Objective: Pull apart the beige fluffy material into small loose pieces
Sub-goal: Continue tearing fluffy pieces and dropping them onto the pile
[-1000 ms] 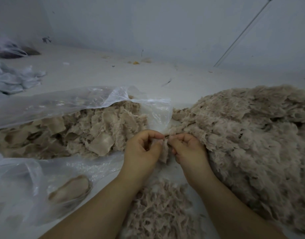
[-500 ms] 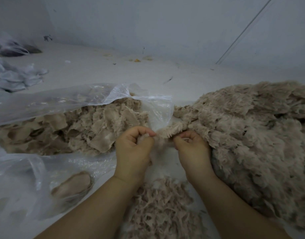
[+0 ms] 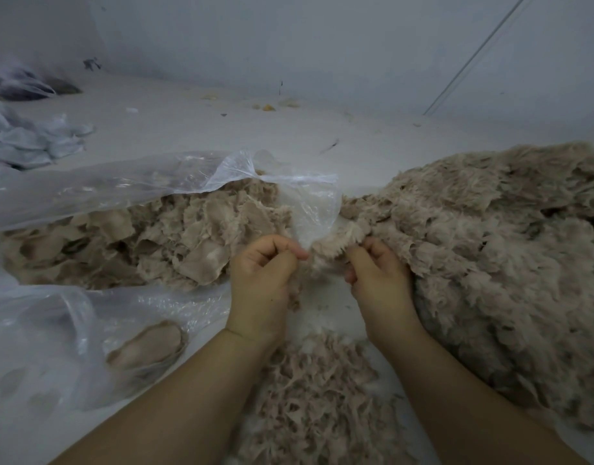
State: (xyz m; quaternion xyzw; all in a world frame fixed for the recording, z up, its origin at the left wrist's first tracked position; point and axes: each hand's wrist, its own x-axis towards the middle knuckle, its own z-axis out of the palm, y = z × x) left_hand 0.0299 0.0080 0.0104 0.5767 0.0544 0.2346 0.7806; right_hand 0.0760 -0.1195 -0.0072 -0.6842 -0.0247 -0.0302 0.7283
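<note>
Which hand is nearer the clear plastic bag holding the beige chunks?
Left. The left hand sits right at the clear plastic bag's open mouth, by its hanging flap. The right hand lies farther right, against the big fluffy pile.

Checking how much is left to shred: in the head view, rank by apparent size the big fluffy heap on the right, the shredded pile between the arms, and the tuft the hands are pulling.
1. Big fluffy heap
2. Shredded pile, though nearer the camera and partly hidden by the arms
3. Tuft, clearly smallest
</note>
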